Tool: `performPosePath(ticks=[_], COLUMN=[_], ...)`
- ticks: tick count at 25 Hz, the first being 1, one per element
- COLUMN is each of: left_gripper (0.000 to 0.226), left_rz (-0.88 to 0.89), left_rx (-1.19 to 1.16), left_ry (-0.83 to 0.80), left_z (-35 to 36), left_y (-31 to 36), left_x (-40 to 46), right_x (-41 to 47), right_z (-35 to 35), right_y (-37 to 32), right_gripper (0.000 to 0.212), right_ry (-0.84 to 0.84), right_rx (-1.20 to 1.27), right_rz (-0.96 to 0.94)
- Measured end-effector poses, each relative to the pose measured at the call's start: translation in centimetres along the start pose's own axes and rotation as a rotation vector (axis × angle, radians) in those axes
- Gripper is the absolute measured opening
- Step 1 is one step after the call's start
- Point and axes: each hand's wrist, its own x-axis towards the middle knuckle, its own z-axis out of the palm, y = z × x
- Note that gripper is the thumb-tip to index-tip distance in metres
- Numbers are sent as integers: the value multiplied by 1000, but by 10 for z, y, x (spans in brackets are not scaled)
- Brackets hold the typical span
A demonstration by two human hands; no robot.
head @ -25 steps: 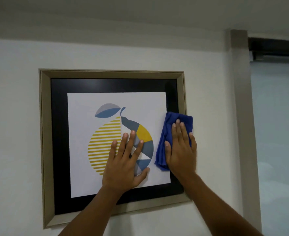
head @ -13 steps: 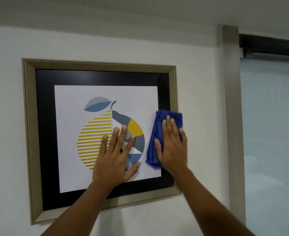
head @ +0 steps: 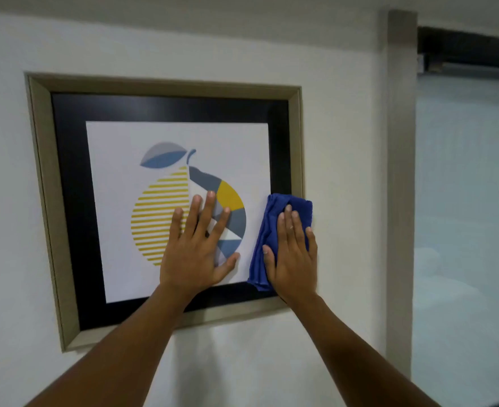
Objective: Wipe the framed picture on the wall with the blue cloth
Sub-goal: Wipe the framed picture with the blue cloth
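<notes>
Head view: right hand [head: 293, 257] flat, pressing blue cloth [head: 264, 230] on framed picture [head: 166, 201] right edge; left hand [head: 195, 254] spread wide, flat on print.

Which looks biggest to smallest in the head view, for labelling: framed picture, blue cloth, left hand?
1. framed picture
2. left hand and blue cloth: similar visible area, cloth partly under the right hand, so unranked.

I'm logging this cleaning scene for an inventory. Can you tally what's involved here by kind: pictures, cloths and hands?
Framed picture: 1
Blue cloth: 1
Hands: 2, the left hand flat on the picture, the right hand pressing the cloth
Total: 4
</notes>
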Motion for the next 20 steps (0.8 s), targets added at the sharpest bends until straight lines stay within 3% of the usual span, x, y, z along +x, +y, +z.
performPosePath(ticks=[6,10,17,20], left_gripper=[89,89,84,85], left_rz=[-71,-69,137,242], left_rx=[-91,-243,-509,-622], left_ry=[-176,-230,-379,-549], left_z=[-12,-20,-13,-13], left_y=[29,67,212,302], left_x=[-20,-36,-91,-144], right_x=[-27,-39,-155,-263], right_z=[-13,-29,-70,-105], right_y=[13,24,106,160], right_gripper=[54,50,49,53], right_ry=[-42,-82,-70,-271], right_rx=[-132,-54,115,105], right_rz=[-112,-134,137,284])
